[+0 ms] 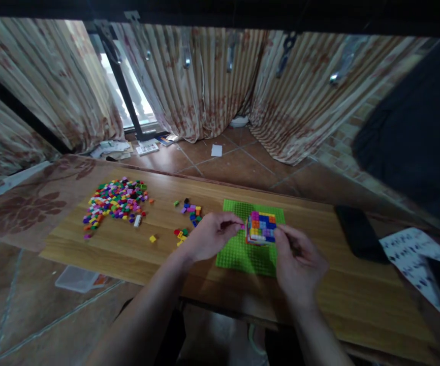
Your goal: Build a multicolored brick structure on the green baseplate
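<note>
Left hand (209, 236) pinches pink brick (242, 225) at left side of block (262, 227) — right hand (302, 259) at its right, grip unclear, toward baseplate (232, 255) right edge.

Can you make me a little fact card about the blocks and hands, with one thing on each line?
Left hand: fingertips at a small pink brick
Right hand: touching the build's right side
Build: many-coloured bricks, blocky shape
Under the build: green baseplate
Big pile: loose mixed bricks, far left
Loose yellow brick: between pile and left hand
Surface: wooden table
</note>
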A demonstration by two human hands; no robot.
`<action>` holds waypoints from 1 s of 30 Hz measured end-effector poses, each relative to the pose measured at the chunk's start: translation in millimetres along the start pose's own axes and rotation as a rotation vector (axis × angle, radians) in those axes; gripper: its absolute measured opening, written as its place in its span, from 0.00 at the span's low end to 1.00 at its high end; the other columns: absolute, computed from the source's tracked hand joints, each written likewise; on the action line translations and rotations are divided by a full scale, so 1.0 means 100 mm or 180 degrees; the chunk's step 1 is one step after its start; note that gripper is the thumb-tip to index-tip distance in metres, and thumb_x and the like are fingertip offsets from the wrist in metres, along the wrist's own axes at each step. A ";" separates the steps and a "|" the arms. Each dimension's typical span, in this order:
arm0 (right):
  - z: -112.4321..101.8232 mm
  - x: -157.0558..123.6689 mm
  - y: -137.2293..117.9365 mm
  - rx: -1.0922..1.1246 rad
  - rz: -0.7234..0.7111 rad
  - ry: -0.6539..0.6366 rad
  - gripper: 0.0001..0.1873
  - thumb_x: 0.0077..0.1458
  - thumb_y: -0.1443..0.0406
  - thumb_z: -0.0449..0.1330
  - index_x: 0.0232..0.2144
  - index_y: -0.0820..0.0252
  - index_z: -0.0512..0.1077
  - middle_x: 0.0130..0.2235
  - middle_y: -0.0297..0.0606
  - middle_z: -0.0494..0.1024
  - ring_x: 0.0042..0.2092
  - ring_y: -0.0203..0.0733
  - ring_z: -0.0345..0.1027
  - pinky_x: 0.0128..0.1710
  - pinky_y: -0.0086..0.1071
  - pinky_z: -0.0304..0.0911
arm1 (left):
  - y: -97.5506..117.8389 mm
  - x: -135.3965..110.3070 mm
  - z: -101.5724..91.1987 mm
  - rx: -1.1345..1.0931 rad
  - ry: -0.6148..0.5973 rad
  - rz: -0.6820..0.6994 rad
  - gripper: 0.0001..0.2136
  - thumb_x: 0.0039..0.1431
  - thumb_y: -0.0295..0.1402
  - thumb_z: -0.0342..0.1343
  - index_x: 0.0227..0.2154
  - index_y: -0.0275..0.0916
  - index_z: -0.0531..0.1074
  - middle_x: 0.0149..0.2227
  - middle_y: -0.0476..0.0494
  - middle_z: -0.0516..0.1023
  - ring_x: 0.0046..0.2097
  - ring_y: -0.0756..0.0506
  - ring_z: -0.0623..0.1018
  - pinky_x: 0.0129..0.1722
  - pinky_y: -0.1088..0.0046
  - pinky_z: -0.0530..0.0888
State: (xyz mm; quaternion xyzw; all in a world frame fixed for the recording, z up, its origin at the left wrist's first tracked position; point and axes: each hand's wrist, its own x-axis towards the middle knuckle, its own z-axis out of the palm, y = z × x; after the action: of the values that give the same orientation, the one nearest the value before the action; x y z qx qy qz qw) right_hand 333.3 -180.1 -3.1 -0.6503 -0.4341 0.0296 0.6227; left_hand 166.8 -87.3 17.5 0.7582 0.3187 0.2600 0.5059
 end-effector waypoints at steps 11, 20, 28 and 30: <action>-0.11 0.24 0.16 0.0399 0.0738 0.0566 0.11 0.51 0.58 0.64 0.32 0.61 0.77 0.29 0.36 0.78 0.28 0.36 0.68 0.30 0.32 0.66 | 0.00 0.17 0.35 -0.0436 0.0422 -0.0074 0.07 0.59 0.32 0.55 0.32 0.37 0.78 0.30 0.47 0.79 0.31 0.50 0.75 0.33 0.75 0.70; -0.10 0.24 0.15 0.0571 0.0888 0.0361 0.11 0.49 0.58 0.65 0.30 0.61 0.77 0.27 0.35 0.78 0.26 0.34 0.67 0.28 0.30 0.65 | 0.01 0.21 0.44 -0.0259 0.0683 -0.0315 0.08 0.56 0.36 0.58 0.26 0.36 0.73 0.24 0.50 0.73 0.27 0.52 0.70 0.28 0.77 0.66; -0.09 0.23 0.13 0.0542 0.1000 0.0083 0.11 0.50 0.58 0.64 0.31 0.61 0.77 0.28 0.35 0.78 0.28 0.35 0.68 0.29 0.30 0.65 | -0.05 0.21 0.47 -0.0286 0.0709 -0.0283 0.10 0.57 0.38 0.57 0.26 0.37 0.72 0.24 0.51 0.71 0.27 0.52 0.68 0.27 0.77 0.64; -0.09 0.23 0.13 0.0545 0.1027 0.0077 0.11 0.49 0.58 0.64 0.30 0.61 0.78 0.27 0.35 0.78 0.27 0.35 0.68 0.29 0.30 0.66 | -0.04 0.21 0.49 -0.0304 0.0764 -0.0276 0.10 0.57 0.38 0.57 0.26 0.37 0.72 0.24 0.51 0.71 0.27 0.52 0.68 0.27 0.77 0.65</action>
State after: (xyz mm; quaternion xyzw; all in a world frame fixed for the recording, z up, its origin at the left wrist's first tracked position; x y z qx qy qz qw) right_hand 359.7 -171.8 -0.5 -0.6564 -0.3125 0.1582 0.6682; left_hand 214.6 -100.1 -2.2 0.6822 0.3967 0.3417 0.5103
